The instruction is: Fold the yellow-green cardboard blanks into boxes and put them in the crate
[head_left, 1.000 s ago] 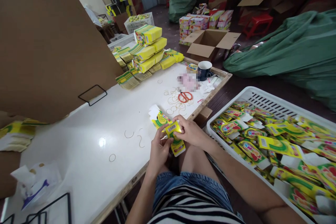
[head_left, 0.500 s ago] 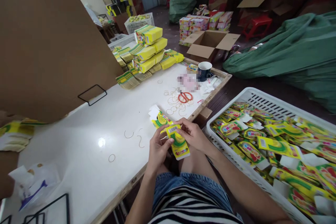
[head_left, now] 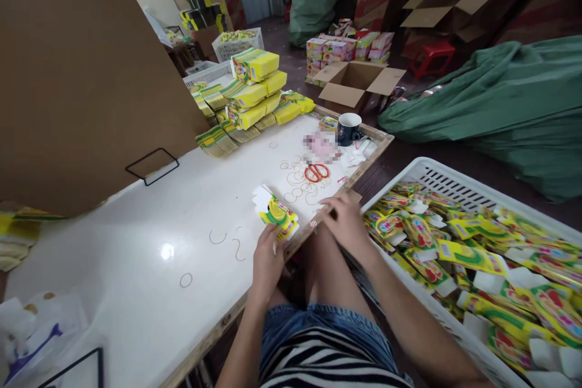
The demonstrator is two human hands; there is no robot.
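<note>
A few printed yellow-and-green cartons point(head_left: 278, 213) with white end flaps lie near the table's front edge. My left hand point(head_left: 267, 257) is at their near end, its fingertips touching or just over the lowest edge; no carton is lifted in it. Over the table's wooden rim, right of the cartons, my right hand point(head_left: 345, 224) has its thumb and fingers apart and nothing visible between them. Beside my right forearm stands a white plastic basket point(head_left: 425, 168) filled with similar cartons point(head_left: 473, 254).
Red-handled scissors point(head_left: 317, 173) lie among loose rubber bands point(head_left: 295, 178). Behind them are a dark mug point(head_left: 349, 129) and stacks of flat yellow cartons point(head_left: 254, 94). A large cardboard sheet point(head_left: 91, 73) stands at the left. An open box point(head_left: 359, 77) and green sacks point(head_left: 504, 97) are beyond the table.
The carton held between both hands has left them, and another carton shows at the basket's near left part. My left hand moved to the table cartons; my right hand moved slightly right and opened.
</note>
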